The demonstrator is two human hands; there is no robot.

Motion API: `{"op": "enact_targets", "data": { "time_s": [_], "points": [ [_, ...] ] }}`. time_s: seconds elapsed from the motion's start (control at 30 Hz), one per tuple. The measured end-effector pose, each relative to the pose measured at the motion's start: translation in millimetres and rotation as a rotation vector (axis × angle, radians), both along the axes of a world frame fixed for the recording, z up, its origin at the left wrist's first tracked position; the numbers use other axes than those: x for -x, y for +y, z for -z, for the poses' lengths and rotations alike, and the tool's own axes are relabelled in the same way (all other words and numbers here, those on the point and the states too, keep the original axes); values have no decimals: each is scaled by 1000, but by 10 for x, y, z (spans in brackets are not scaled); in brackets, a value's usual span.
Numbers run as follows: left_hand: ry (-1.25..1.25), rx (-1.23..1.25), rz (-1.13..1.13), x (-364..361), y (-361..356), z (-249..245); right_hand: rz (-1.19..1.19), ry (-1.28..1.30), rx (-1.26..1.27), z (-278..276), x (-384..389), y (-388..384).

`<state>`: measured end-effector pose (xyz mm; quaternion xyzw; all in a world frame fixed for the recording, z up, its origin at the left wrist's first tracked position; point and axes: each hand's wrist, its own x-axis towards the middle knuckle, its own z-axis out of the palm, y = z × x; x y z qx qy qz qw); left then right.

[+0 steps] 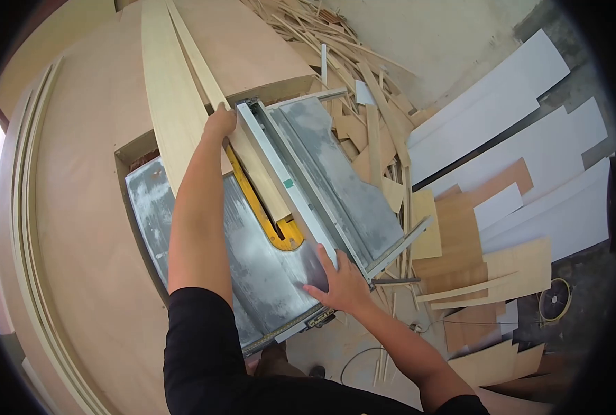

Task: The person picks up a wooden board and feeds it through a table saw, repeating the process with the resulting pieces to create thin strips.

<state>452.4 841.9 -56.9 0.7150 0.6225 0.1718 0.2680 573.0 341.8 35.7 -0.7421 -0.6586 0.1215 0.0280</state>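
A table saw (252, 270) with a grey metal top and a yellow throat plate (290, 238) lies before me. A narrow wooden strip (266, 176) runs between the plate's slot and the long metal rip fence (287, 183). To its left, past a thin gap, stretches a wider wooden board (169, 83). At the far side of the saw, my left hand (221, 124) has its fingers closed around the strip; the exact hold is partly hidden. My right hand (342, 282) spreads its thumb and fingers at the near end of the fence, holding nothing.
A large wooden panel surface (100, 138) surrounds the saw on the left and far side. Offcuts (373, 131) pile up beyond the fence. White panels (488, 111) and plywood pieces (460, 235) lie at right, near a round fan-like object (555, 300) and a cable on the floor.
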Motion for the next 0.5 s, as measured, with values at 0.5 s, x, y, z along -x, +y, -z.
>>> {"op": "enact_targets", "data": {
  "time_s": [0.5],
  "points": [
    [-155, 127, -281, 237, 268, -36, 0, 38, -23, 21, -39, 34]
  ]
}}
